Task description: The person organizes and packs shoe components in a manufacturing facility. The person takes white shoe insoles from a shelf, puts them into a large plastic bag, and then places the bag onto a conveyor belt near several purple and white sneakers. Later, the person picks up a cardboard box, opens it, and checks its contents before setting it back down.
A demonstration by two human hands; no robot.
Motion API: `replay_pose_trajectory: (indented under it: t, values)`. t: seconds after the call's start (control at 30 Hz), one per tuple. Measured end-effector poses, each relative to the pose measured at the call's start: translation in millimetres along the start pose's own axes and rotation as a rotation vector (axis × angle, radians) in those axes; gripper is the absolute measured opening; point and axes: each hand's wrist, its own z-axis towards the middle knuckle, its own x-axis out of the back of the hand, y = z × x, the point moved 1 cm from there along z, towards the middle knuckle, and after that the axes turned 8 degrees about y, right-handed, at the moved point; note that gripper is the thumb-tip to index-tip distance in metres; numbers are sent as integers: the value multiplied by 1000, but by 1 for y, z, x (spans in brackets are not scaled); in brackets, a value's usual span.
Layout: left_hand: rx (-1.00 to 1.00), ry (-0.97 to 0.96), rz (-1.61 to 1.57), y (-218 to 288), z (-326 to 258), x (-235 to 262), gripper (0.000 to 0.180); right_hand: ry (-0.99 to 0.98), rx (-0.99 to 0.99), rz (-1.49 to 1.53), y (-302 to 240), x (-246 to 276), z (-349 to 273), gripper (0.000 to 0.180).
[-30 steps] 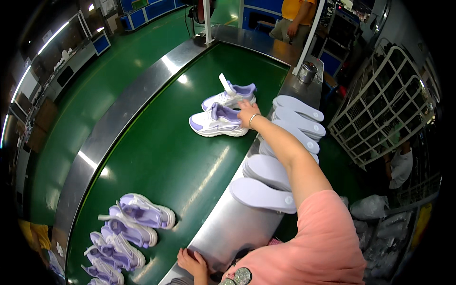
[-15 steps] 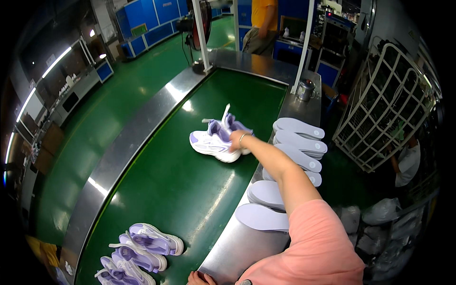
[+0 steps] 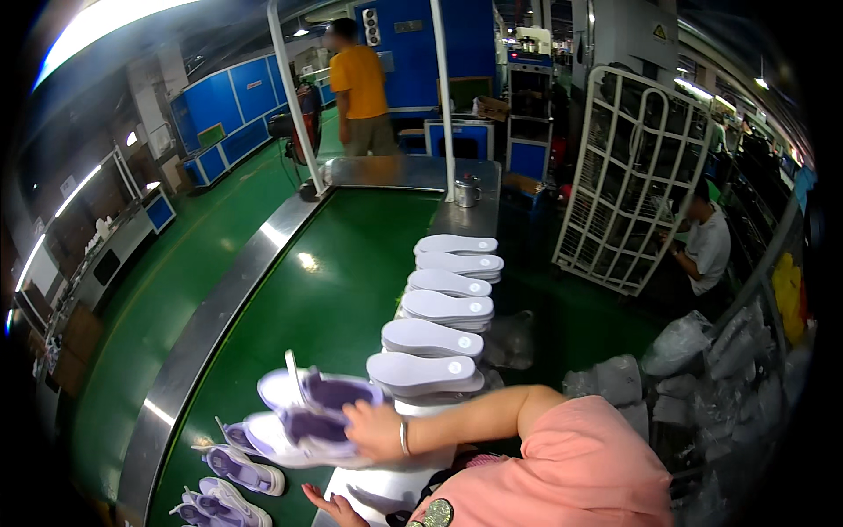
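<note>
My right hand (image 3: 373, 430), with a bangle at its wrist, grips a pair of white and purple sneakers (image 3: 307, 443) side by side at their heel ends. The pair hangs over the near part of the green conveyor belt (image 3: 290, 329), slightly blurred. Below it, my left hand (image 3: 332, 506) is held with fingers apart and nothing in them, at the metal edge. More purple and white sneakers (image 3: 233, 470) rest on the belt at the lower left, partly hidden behind the held pair. Stacks of pale grey insoles (image 3: 430, 338) line the metal ledge beside my right arm.
A metal mug (image 3: 466, 191) stands at the ledge's far end by a white post (image 3: 443, 105). Beyond it are a white wire cage cart (image 3: 628, 184) and a crouching person (image 3: 705, 246). Plastic-wrapped bundles (image 3: 619, 382) lie at right. A person in yellow (image 3: 360, 92) stands beyond the belt.
My right hand has brought the pair of sneakers from farther up the belt back toward me. My left hand shows more, its fingers now spread. The view has turned right and up.
</note>
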Motion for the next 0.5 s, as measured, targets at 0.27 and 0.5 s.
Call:
replay_pose_trajectory:
  t: [0.27, 0.5]
  values:
    - [67, -257, 248, 1, -45, 24, 58, -434, 71, 190, -43, -62, -95, 36]
    - [291, -52, 29, 4, -120, 90, 31, -519, -304, 787, 69, -65, -165, 11]
